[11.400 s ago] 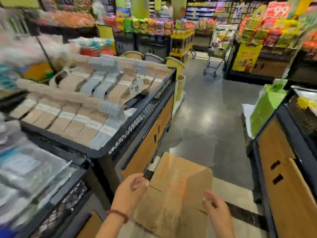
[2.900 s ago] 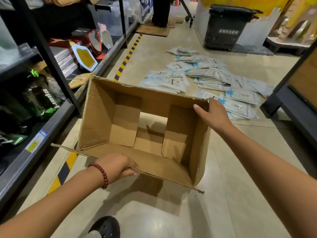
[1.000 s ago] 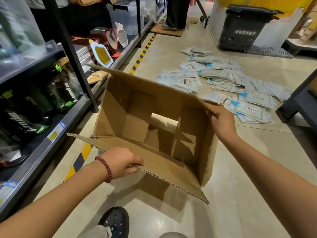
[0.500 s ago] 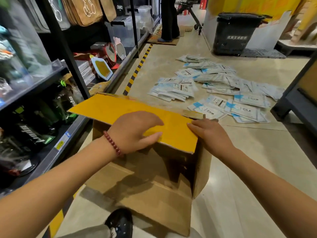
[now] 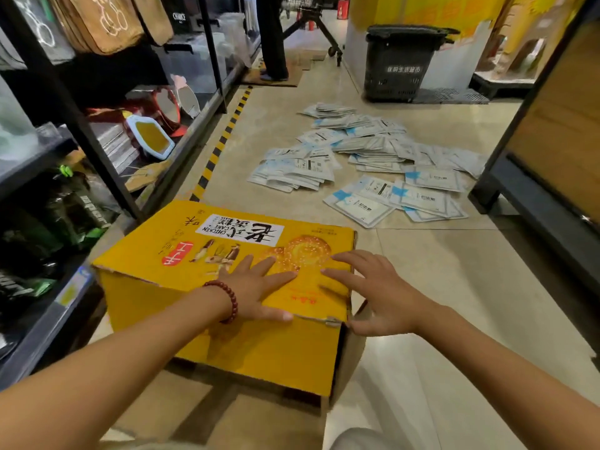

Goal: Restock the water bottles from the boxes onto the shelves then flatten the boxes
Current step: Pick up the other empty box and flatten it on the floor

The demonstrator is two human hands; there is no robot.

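Observation:
A yellow printed cardboard box (image 5: 181, 251) stands on the floor just in front of me, its printed panel facing up and folded over the top. My left hand (image 5: 256, 289), with a red bead bracelet at the wrist, lies flat on that panel with fingers spread. My right hand (image 5: 370, 287) presses flat on the panel's right end, thumb at the box corner. Dark bottles with green lettering (image 5: 81, 209) sit on the low shelf at my left.
A black metal shelf rack (image 5: 97, 164) runs along the left. Several white and blue packets (image 5: 367, 164) lie scattered on the floor ahead. A black shopping basket (image 5: 399, 63) stands beyond them, a person's legs (image 5: 272, 37) farther back. A wooden display unit (image 5: 552, 151) borders the right.
The box was open and gripped by its rims; it has been turned over so the yellow panel faces up. Both hands went from gripping its edges to pressing flat on top.

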